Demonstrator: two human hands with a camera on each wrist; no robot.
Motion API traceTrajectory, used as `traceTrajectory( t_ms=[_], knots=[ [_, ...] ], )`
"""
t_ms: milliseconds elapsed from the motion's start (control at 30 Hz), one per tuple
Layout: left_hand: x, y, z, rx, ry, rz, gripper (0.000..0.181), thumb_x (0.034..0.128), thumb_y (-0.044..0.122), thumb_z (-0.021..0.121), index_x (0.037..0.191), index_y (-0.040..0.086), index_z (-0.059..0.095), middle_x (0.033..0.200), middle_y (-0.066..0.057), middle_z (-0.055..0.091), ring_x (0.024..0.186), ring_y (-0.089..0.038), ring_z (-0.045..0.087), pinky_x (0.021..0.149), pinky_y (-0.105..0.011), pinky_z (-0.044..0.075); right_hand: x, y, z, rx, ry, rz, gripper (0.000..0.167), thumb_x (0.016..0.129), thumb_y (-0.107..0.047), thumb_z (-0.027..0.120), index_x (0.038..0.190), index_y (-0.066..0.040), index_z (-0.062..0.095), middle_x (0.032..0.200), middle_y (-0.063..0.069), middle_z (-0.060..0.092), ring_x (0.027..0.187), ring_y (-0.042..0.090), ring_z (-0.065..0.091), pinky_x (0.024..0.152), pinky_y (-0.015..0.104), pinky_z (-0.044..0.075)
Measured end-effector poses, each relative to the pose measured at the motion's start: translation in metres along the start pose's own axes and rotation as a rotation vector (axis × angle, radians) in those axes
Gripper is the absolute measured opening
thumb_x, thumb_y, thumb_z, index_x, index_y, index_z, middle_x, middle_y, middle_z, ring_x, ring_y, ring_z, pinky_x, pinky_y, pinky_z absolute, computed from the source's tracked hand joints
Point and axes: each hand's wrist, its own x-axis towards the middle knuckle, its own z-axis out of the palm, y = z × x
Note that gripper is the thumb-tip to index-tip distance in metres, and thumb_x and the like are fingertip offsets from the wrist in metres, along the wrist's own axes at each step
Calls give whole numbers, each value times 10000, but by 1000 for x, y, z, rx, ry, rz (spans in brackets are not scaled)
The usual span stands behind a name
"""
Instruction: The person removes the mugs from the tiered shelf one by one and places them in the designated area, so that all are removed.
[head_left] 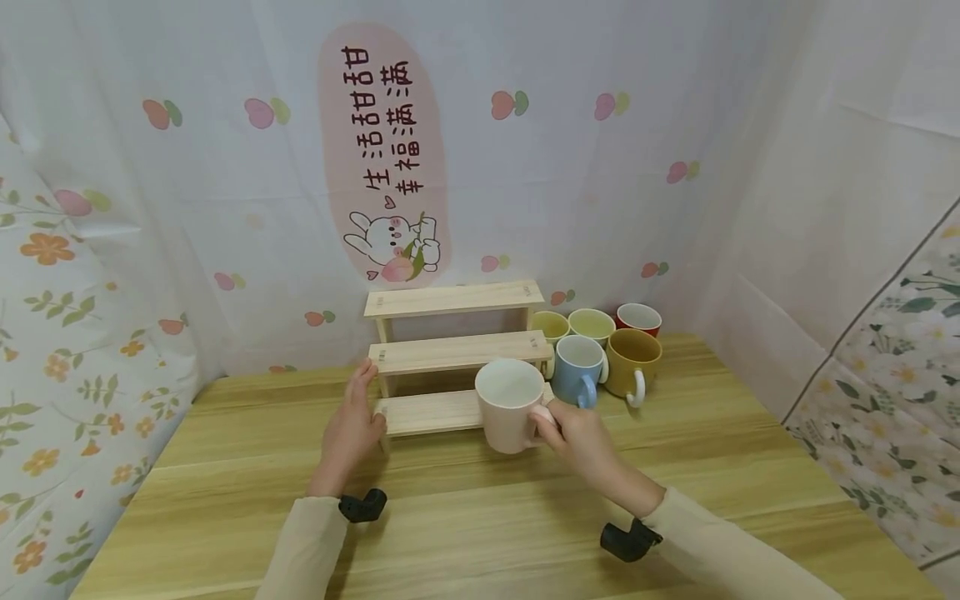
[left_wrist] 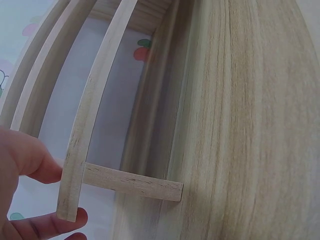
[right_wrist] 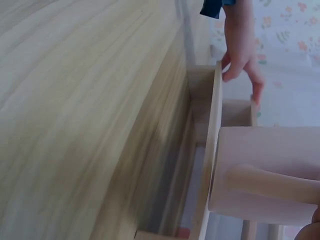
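Observation:
A pale pink mug (head_left: 504,423) with a white inside stands out in front of the lowest step of a three-tier wooden rack (head_left: 427,414). My right hand (head_left: 588,446) grips the mug by its handle. In the right wrist view the mug's side (right_wrist: 265,150) and handle (right_wrist: 280,185) are close up, with only a bit of my fingers at the edge. At the rack's left end, my left hand (head_left: 351,429) holds the lowest board (left_wrist: 82,130), thumb on one side and fingertips on the other. One finger reaches up toward the middle board (head_left: 457,352).
Right of the rack, several mugs stand close together: a blue mug (head_left: 577,367), a mustard mug (head_left: 633,360), a red mug (head_left: 639,317) and yellowish ones (head_left: 592,323) behind. A printed curtain (head_left: 247,208) hangs behind the wooden table (head_left: 480,542).

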Motion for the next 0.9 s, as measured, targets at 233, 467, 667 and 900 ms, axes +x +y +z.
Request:
traceTrajectory(
  t_ms=[233, 467, 667, 900],
  knots=[
    [0, -1, 4, -6, 11, 18, 769, 811, -24, 565, 1492, 86, 227, 1592, -27, 160, 461, -117, 328, 420, -252, 283, -14, 12, -14, 6, 56, -18, 146, 838, -75, 694, 736, -57, 591, 537, -95, 392, 509, -42, 337, 432, 110, 293],
    [-5, -3, 4, -11, 15, 10, 766, 803, -23, 557, 1490, 76, 234, 1591, -37, 164, 460, -114, 327, 418, -249, 288, -31, 23, -27, -24, 79, -18, 317, 844, -103, 697, 632, -122, 462, 553, -121, 325, 524, -47, 292, 427, 107, 253],
    [-6, -4, 4, -2, 21, 26, 754, 818, -11, 552, 1493, 78, 228, 1593, -38, 168, 458, -117, 322, 415, -250, 284, -49, 33, -35, -75, 83, 1, 283, 887, -164, 662, 666, -125, 489, 555, -138, 335, 509, -72, 283, 411, 100, 255],
    [-2, -1, 0, -7, 22, 35, 763, 795, -32, 548, 1483, 62, 233, 1587, -53, 180, 460, -129, 323, 420, -251, 278, -62, 47, -46, -138, 117, -8, 351, 938, -275, 592, 644, -141, 454, 545, -148, 311, 502, -75, 253, 417, 94, 223]
  ],
)
